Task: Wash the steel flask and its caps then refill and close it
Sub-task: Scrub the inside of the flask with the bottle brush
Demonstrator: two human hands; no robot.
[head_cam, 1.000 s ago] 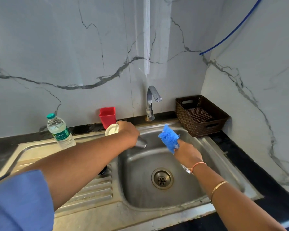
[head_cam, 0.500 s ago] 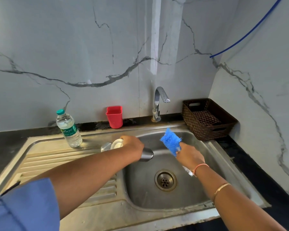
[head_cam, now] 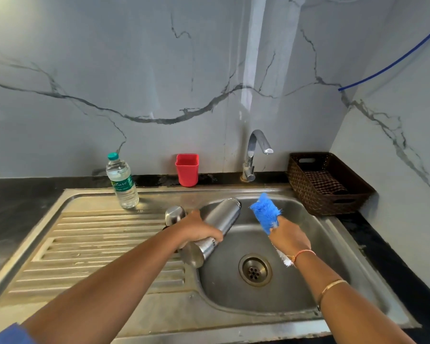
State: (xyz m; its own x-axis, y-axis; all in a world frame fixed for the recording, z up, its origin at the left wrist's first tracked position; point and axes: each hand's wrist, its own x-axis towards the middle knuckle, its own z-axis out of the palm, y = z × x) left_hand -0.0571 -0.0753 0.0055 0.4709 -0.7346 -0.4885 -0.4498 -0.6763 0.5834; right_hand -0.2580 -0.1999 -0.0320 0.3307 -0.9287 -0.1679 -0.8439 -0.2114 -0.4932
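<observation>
While your left hand (head_cam: 199, 230) has its fingers curled round the steel flask (head_cam: 224, 217), tilted over the sink (head_cam: 271, 301) at its left edge, your right hand (head_cam: 289, 238) grips the blue brush (head_cam: 265, 212) just beside the mouth. Align the bristles squarely with the opening, brace the flask, then insert.

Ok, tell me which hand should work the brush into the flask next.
Right, probably. The right hand grips the blue brush, its bristles close beside the upper end of the flask. The left hand grips the flask's body, holding it tilted over the sink.
</observation>
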